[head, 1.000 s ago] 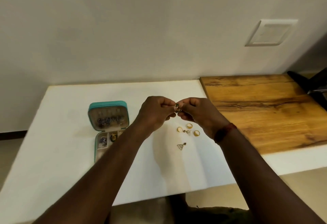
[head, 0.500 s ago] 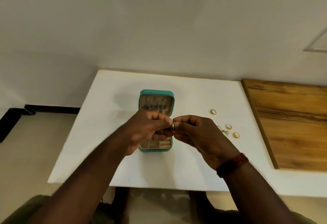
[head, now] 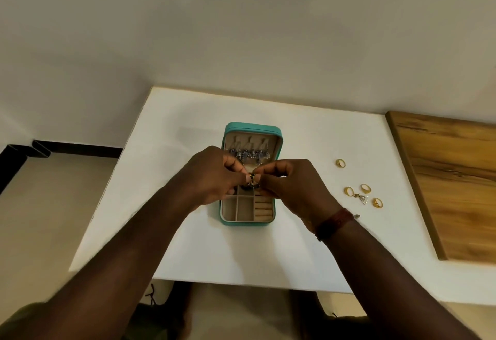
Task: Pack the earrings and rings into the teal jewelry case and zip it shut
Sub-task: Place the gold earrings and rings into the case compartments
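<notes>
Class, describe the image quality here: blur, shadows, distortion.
Head view: soft, even light, no glare; faint shadows on the white table beside the teal case; forearms smear near the bottom edge; the piece pinched by left hand and right hand is too blurred to identify.

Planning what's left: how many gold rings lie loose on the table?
4 gold rings, right of the teal case: one alone farther back, three nearer around a triangular earring. The right wrist may hide more.

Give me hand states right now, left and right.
Left hand: closed, pinching a small dark jewelry piece over the open teal case.
Right hand: closed, pinching the same piece.
</notes>
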